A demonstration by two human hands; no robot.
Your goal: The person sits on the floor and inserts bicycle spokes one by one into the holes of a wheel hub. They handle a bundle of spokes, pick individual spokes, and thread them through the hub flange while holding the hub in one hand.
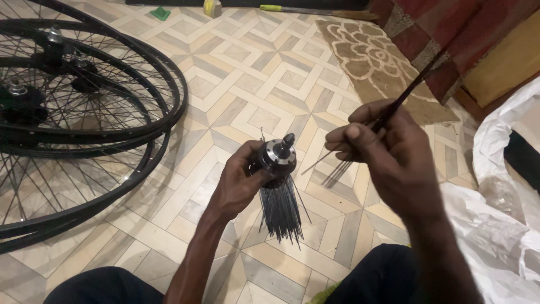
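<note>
My left hand grips the hub, spokes hanging; right hand pinches a spoke bundle; I judge one spoke should be aligned squarely with a flange hole.

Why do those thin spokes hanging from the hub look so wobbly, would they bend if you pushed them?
Probably a little. The spokes are long, thin wires dangling loose under the hub, so they would likely swing and rattle. They look like metal, so they should spring back rather than flop. The left hand grips the hub, which looks solid and probably heavy.
</note>
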